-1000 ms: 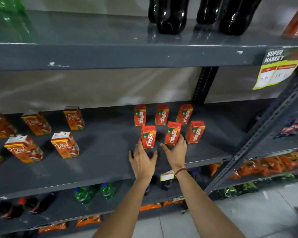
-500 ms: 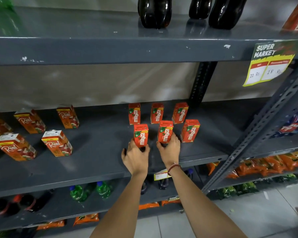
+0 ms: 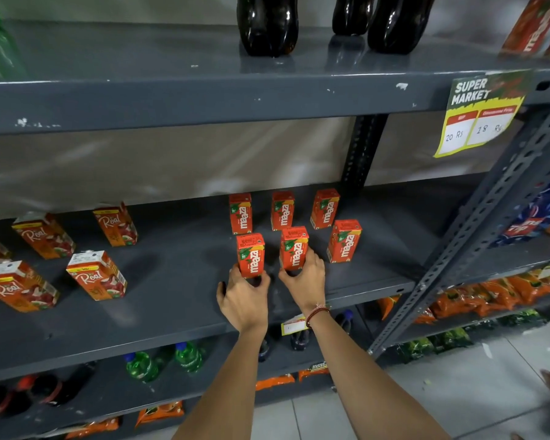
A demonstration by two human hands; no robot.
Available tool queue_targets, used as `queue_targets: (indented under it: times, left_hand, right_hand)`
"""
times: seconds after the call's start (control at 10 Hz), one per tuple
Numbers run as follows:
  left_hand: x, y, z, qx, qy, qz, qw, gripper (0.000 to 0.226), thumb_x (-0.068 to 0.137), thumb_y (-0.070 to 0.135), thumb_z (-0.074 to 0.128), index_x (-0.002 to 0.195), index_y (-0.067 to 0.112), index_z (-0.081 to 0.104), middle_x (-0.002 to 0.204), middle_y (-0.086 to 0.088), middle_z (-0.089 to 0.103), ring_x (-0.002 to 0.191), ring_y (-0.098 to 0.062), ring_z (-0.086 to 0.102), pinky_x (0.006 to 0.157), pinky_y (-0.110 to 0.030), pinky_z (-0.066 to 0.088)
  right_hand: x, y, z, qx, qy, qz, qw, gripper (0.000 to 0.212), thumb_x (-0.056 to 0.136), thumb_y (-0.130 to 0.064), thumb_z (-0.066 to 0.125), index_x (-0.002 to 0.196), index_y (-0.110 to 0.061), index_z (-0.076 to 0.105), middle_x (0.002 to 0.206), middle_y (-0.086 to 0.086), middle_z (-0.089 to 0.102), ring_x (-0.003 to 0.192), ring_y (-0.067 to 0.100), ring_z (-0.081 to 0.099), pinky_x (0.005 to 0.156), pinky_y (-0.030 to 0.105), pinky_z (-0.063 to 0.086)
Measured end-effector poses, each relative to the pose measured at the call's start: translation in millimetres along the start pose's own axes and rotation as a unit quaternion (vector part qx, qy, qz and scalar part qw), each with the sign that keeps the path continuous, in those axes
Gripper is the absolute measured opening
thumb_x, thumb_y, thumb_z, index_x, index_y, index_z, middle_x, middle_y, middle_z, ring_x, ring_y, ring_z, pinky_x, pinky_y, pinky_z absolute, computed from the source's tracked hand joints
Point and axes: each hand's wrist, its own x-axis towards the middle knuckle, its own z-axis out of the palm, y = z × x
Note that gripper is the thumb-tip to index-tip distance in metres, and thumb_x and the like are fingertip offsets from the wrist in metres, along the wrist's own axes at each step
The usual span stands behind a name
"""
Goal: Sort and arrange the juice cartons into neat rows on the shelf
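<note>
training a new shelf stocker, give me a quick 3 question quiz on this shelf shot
1. Count: how many small Maaza cartons stand on the middle shelf?
2. True or false: the left hand grips the front-left Maaza carton while the right hand grips the front-middle Maaza carton.
3. Multiple choice: the Real cartons on this shelf are
A. stacked on top of each other
B. spread loosely to the left of the Maaza group
C. on the top shelf beside the dark bottles

Key: 1. six, in two rows of three; 2. true; 3. B
</note>
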Motion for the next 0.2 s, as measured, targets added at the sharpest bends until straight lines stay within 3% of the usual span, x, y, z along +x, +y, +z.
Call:
queue_targets:
  times: [0.2]
  left_hand:
    - [-1.1, -1.4, -2.2, -0.015, -0.013, 0.003, 1.000, 0.042, 0.075, 0.034, 0.074, 0.102, 0.006, 0.059, 0.080, -0.012, 0.072, 0.074, -0.029, 0.069, 0.106, -0.040, 0.038]
  right_hand:
    - [-6.0, -5.6, -3.7, 0.011, 0.000, 0.000, 1.000, 0.063, 0.072, -0.019, 0.075, 0.125, -0.002, 0.045, 0.121, 0.017, 0.055, 0.117, 0.030, 0.047, 0.100, 0.035, 0.038]
